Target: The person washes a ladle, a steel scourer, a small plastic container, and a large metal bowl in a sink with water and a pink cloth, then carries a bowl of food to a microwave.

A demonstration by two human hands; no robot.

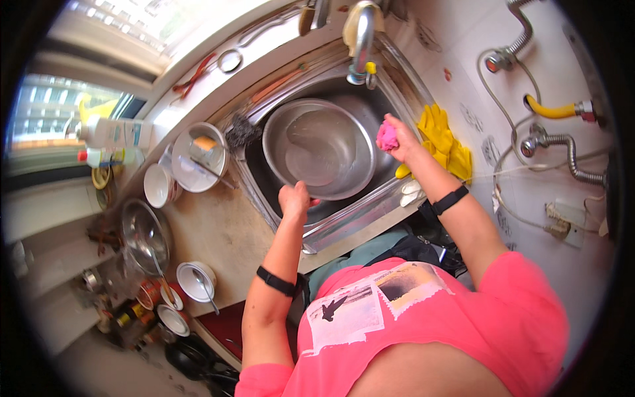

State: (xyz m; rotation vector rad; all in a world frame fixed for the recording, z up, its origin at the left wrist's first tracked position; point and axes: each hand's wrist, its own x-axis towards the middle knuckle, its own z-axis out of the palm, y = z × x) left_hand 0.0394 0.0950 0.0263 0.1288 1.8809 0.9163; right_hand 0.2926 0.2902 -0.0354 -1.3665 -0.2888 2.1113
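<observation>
A wide stainless steel basin [317,171] sits tilted in the metal sink [359,99], with what looks like a little water in its bottom. My left hand [296,199] grips the basin's near rim, the thumb on top. Over the sink's right side, my right hand [401,141] is closed around a bunched pink cloth [388,136], clear of the basin. Above the sink's far right corner stands the chrome faucet [366,34], wrapped in a pale cloth at its neck. No stream from it can be made out.
Yellow rubber gloves [441,139] drape over the sink's right edge. A dark scouring pad [243,133] lies at its left corner. Left on the counter are a white bowl [159,186], a larger bowl with a sponge [199,164], a metal bowl [144,233] and a bowl with a spoon [195,283].
</observation>
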